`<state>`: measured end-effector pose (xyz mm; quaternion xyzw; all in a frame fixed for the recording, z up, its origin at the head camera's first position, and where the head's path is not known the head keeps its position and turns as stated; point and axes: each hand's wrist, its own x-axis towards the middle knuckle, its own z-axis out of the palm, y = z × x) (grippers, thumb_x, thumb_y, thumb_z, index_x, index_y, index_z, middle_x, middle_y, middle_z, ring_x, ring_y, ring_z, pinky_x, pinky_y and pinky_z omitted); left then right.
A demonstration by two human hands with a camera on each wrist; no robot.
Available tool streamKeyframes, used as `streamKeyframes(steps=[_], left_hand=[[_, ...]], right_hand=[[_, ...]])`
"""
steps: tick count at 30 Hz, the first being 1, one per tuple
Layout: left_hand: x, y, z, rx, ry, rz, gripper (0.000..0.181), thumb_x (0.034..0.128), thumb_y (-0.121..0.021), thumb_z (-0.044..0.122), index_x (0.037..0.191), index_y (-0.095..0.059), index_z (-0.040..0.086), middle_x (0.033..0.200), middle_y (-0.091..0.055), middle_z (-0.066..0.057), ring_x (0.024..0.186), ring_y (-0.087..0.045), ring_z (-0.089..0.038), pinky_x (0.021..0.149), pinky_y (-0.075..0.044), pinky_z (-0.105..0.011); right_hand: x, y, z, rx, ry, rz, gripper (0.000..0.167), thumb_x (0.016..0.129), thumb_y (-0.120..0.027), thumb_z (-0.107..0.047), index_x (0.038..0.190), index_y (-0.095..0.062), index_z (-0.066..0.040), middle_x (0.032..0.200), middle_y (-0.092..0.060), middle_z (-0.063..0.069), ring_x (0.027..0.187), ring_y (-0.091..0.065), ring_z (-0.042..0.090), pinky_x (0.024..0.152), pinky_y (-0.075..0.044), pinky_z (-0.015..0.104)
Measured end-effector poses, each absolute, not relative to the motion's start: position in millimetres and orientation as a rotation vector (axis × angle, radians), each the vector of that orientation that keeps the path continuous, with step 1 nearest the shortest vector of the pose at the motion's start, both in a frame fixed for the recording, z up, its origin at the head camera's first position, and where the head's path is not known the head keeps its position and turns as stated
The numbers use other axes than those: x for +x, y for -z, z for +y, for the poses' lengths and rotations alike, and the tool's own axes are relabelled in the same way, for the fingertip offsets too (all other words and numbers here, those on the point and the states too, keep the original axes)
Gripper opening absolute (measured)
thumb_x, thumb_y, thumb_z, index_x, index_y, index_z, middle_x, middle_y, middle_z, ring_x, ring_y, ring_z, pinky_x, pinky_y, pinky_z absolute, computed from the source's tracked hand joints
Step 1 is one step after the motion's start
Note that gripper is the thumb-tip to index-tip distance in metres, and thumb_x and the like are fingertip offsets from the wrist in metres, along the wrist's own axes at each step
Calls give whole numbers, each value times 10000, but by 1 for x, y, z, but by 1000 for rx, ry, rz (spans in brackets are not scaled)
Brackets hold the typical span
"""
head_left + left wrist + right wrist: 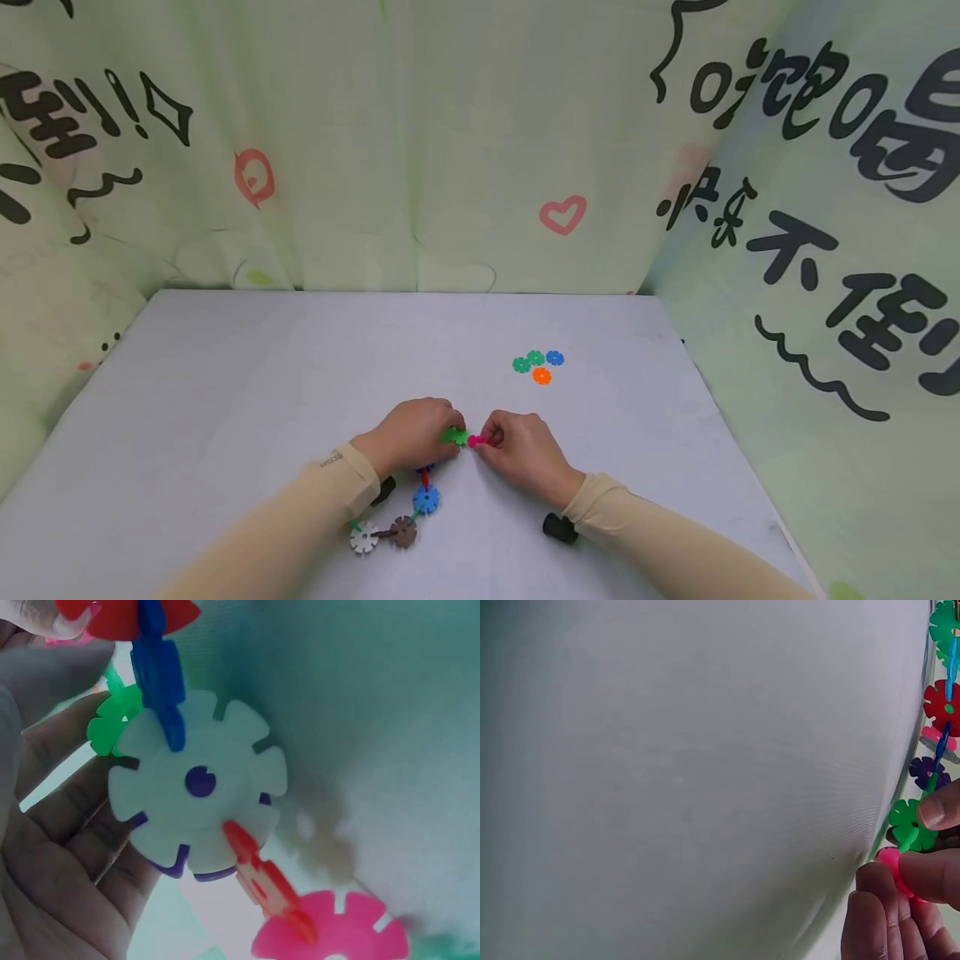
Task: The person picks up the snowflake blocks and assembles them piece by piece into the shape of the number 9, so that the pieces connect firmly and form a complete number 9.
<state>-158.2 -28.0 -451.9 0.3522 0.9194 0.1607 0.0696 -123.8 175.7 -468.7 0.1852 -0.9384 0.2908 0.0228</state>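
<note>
In the head view my left hand point(420, 429) pinches a green notched plastic disc point(455, 436) at one end of a chain of interlocking snowflake discs. Facing it, my right hand point(525, 450) pinches a pink disc point(476, 441) between thumb and fingers, close against the green one. Whether the two are slotted together I cannot tell. The chain curves below my left wrist through a blue disc point(426, 499), a brown disc point(402, 532) and a white disc point(363, 537); my left arm hides part of it. A red disc point(941, 705) shows in the right wrist view.
Several loose discs lie farther back on the white table: green ones point(536, 357), a blue one point(555, 357) and an orange one point(542, 376). A pale green printed curtain point(465, 150) stands behind the table and along its sides.
</note>
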Motion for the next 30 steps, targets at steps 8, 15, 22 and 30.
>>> streamKeyframes(steps=[8, 15, 22, 30], left_hand=[[-159, 453, -22, 1098, -501, 2801, 129, 841, -816, 201, 882, -725, 120, 805, -633, 45, 718, -567, -126, 690, -516, -308], [-161, 457, -22, 1075, -558, 2797, 161, 831, -821, 186, 806, -672, 131, 740, -580, 63, 664, -514, -111, 641, -485, -278], [-161, 461, -25, 1035, -725, 2762, 158, 817, -829, 149, 828, -672, 138, 779, -620, 62, 697, -541, -117, 678, -495, -285], [-158, 459, -27, 962, -750, 2752, 357, 833, -820, 149, 1160, -725, 41, 1043, -687, -31, 967, -630, -201, 888, -511, -349]], right_hand=[[-126, 466, 175, 548, -880, -2916, 196, 808, -835, -152, 798, -641, -166, 663, -593, -133, 577, -543, 5, 573, -491, 201], [-126, 465, 173, 546, -893, -2933, 183, 815, -830, -162, 805, -647, -162, 665, -595, -132, 582, -547, 12, 576, -491, 205], [-126, 466, 171, 524, -903, -2918, 188, 810, -834, -160, 796, -646, -165, 662, -598, -131, 581, -553, 8, 579, -495, 200], [-124, 467, 170, 571, -947, -2835, 188, 813, -828, -130, 789, -647, -171, 684, -631, -122, 605, -571, -6, 582, -501, 201]])
